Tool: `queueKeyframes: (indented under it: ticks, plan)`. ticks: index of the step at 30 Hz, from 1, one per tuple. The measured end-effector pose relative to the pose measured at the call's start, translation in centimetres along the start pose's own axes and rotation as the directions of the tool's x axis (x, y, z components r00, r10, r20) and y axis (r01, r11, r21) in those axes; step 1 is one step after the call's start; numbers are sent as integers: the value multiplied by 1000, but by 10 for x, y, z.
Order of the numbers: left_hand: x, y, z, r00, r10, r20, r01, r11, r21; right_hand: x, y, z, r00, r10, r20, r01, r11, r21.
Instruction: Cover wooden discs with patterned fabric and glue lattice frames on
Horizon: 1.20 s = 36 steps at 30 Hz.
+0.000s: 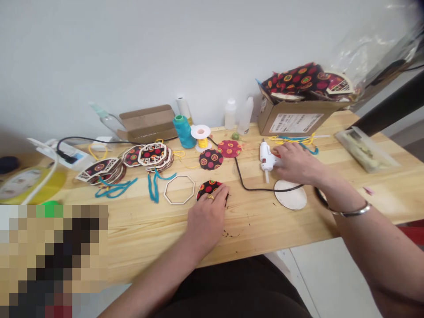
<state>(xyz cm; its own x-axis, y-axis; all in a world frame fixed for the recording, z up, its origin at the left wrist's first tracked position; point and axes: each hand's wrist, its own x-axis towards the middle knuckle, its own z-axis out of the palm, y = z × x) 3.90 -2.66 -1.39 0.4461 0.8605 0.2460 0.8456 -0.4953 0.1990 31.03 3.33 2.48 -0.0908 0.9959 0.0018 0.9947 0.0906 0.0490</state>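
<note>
My right fingers (286, 155) curl at the handle of the glue gun (265, 154), nozzle pointing away; my left fingers (218, 195), unclosed, rest on patterned fabric (204, 188).

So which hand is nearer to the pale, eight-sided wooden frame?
Your left hand. It rests on patterned black-and-red fabric just right of the frame. Your right hand is farther right, by the white glue gun.

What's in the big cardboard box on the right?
In the cardboard box: patterned dark fabric, a fan-shaped frame. Anything lower is hidden by these and the walls.
</note>
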Motion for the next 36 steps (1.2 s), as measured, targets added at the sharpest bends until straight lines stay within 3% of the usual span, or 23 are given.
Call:
queueKeyframes:
  ticks: [4, 7, 10, 12, 17, 21, 28, 36]
  plan:
    - [0, -2, -2, 999, -42, 16, 44, 989, -139, -20, -18, -7, 973, -21, -230, 37, 997, 64]
    - [-1, -7, -7, 998, -21, -58, 1, 949, -316, -38, -43, -9, 929, -76, -362, 176, 952, 252]
    - [-2, -13, -22, 985, -54, -165, -24, 898, -439, -57, -73, -3, 919, -149, -366, 300, 865, 402]
    - [-7, -19, -33, 972, -148, -182, 48, 886, -462, -68, -92, 3, 921, -190, -339, 339, 817, 465]
    - [-31, -31, -42, 910, -413, 9, 363, 789, -496, -83, -125, 14, 945, -202, -256, 316, 766, 560]
    - [-46, -35, -36, 833, -503, 228, 532, 620, -576, -79, -131, 20, 965, -110, -240, 238, 754, 612]
    - [-39, -31, -40, 738, -534, 413, 622, 302, -722, -63, -132, 18, 991, -14, -131, 102, 713, 694]
    - [-41, -26, -48, 716, -454, 529, 614, 51, -787, -57, -135, 18, 986, -58, -154, 146, 738, 659]
